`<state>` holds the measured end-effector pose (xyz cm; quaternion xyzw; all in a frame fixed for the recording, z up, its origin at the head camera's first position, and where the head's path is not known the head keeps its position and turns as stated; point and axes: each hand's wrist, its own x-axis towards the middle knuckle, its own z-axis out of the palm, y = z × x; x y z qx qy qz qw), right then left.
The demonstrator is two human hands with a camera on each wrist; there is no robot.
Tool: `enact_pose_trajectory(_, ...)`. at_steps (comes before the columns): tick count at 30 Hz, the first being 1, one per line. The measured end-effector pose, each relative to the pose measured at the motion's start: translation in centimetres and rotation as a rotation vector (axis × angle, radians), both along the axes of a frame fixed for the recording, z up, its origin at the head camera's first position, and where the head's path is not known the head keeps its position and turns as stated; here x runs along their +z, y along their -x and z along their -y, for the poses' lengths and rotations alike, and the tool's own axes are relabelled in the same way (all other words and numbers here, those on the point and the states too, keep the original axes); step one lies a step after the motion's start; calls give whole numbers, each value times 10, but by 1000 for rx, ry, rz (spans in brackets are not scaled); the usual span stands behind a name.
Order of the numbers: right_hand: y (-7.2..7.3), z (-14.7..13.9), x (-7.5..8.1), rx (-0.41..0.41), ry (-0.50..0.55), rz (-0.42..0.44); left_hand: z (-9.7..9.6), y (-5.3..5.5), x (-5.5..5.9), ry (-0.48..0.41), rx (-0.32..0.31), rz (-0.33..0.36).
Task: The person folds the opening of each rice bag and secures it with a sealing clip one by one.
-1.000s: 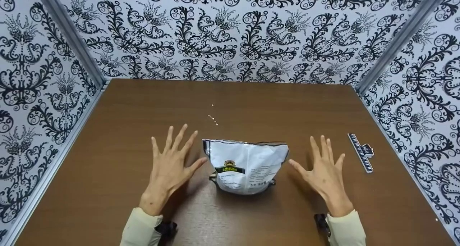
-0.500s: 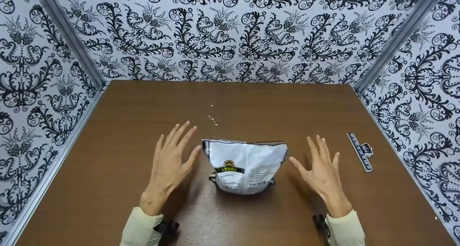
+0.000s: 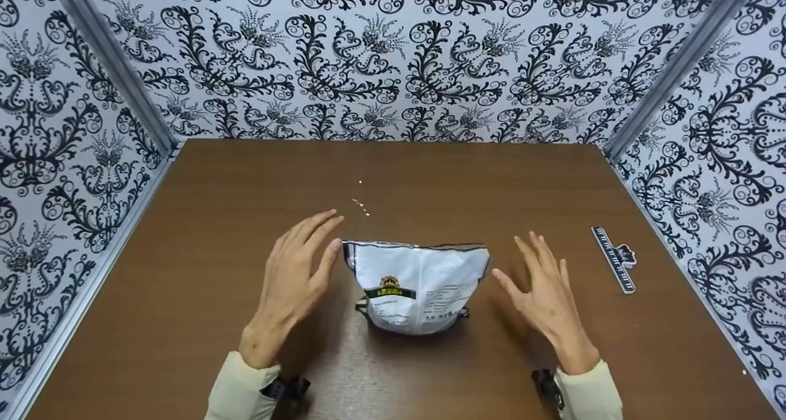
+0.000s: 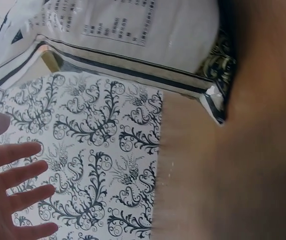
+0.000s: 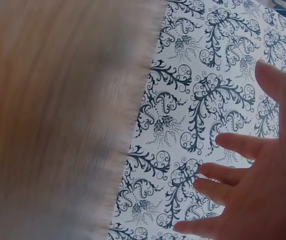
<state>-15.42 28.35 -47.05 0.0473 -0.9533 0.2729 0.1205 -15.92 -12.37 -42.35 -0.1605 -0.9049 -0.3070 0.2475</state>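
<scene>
A white printed plastic bag (image 3: 424, 285) stands on the brown table, its wide top edge uppermost and a black-and-gold label on its side. My left hand (image 3: 291, 279) is beside the bag's upper left corner, fingers extended, the thumb tip very close to that corner; whether it touches is unclear. In the left wrist view, the bag (image 4: 132, 30) fills the top and the fingers of the left hand (image 4: 12, 190) are apart from it. To the bag's right, my right hand (image 3: 546, 297) hovers with spread fingers, holding nothing. The right wrist view shows that hand (image 5: 253, 175) with nothing in it.
A bag clip (image 3: 614, 260) with a piano-key pattern lies on the table (image 3: 491, 186) at the right. Small white specks (image 3: 361, 206) are behind the bag. Patterned walls (image 3: 381, 58) enclose the table's back and sides.
My left hand has turned and its fingers have drawn closer together, nearer the bag's left corner. The right hand's fingers have tilted slightly toward the bag. The bag stays put.
</scene>
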Motion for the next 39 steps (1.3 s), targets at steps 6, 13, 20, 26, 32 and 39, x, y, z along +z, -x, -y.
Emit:
enact_pose_trajectory(6,0,5,1,24,85,-11,-4,-3,11,-92,-41,27)
enact_pose_trajectory(13,0,10,0,74,203,-144,-10,-2,22,-157,-89,-35)
enact_pose_trajectory(20,-2,12,1,86,223,-228,-16,-3,26,-190,-107,-72)
enact_pose_trajectory(26,-5,17,3,122,268,-305,-19,-6,31,-208,-137,-102)
enact_pose_trajectory(32,-7,22,7,143,343,-426,-24,-7,38,-175,-185,-110)
enact_pose_trajectory(39,-6,27,9,161,373,-485,-31,-8,46,-124,-198,-172)
